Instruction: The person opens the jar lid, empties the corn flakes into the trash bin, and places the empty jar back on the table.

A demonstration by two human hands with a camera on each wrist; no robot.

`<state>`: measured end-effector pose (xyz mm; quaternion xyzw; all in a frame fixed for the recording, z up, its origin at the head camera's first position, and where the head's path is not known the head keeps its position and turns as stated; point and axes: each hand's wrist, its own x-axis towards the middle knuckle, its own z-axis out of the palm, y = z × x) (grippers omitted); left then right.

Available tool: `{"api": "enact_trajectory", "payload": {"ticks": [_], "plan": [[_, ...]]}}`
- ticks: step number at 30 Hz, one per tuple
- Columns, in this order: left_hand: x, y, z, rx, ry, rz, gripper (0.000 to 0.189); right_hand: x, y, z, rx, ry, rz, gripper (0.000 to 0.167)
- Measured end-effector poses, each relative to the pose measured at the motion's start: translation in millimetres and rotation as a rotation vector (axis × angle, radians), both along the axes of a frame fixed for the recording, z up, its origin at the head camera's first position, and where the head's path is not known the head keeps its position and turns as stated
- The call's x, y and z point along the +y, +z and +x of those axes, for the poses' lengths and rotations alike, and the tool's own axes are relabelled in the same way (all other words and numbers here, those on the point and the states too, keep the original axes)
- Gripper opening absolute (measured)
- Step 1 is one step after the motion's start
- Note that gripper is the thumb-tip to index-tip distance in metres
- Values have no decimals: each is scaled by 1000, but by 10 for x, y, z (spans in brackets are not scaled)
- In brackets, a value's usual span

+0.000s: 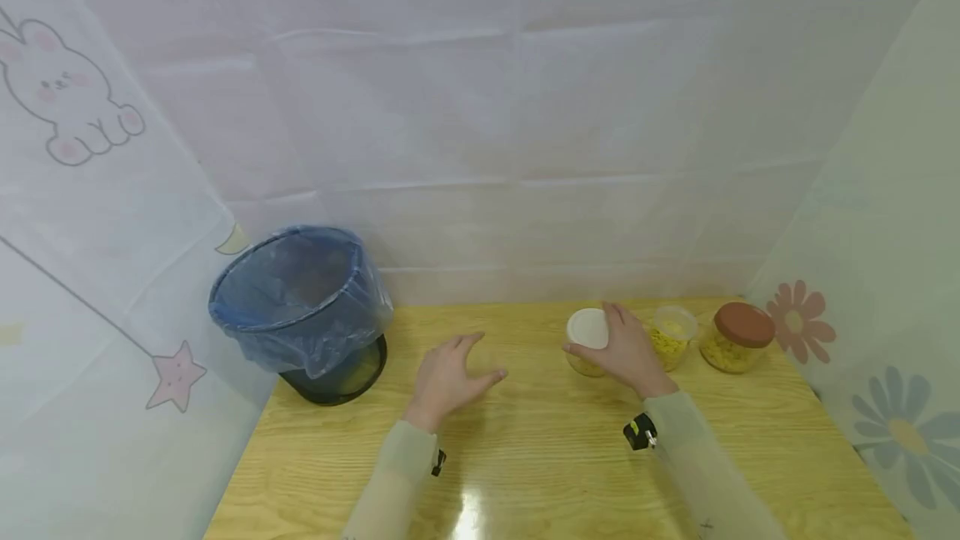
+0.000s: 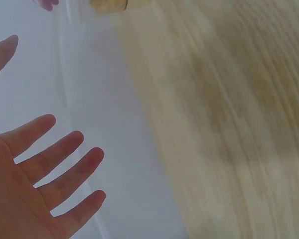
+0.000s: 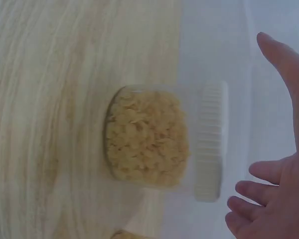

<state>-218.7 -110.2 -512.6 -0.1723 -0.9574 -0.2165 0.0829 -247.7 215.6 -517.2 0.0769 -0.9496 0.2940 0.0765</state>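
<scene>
A clear jar with a white ribbed lid (image 3: 212, 142) stands upright on the table, partly filled with pale yellow flake-like pieces (image 3: 147, 139). My right hand (image 1: 626, 352) is over and beside this jar, thumb and fingers spread around the lid. In the right wrist view there is a gap between the right hand (image 3: 284, 194) and the lid, with nothing held. My left hand (image 1: 444, 382) hovers above the table to the left, fingers extended and thumb apart. Seen from the left wrist, the palm of the left hand (image 2: 30, 184) is bare and its fingers are spread.
Right of the white-lidded jar stand a clear container (image 1: 672, 336) of yellow pieces and a jar with a reddish-brown lid (image 1: 742, 325). A mesh bin lined with a blue bag (image 1: 307, 307) sits at the table's back left. Pale printed sheets (image 1: 480, 107) hang behind the wooden table (image 1: 525, 457).
</scene>
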Motion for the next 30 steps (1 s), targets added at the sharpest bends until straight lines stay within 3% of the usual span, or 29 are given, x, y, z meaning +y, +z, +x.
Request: {"api": "enact_trajectory", "payload": {"ticks": [5,10,19,30], "plan": [[13,-88,51,-61,-9,13,85,8,-120,-45,15,-37,-4,123],[39,-157,115,-92,-23,37,85,12,-234,-94,-40,-73,-22,124],[89,-248,186,-87,-34,39,83,29,-462,-200,-57,-113,-54,129],[92,-302,202,-70,-37,52,84,-1,-500,-206,-29,-138,-112,119]]}}
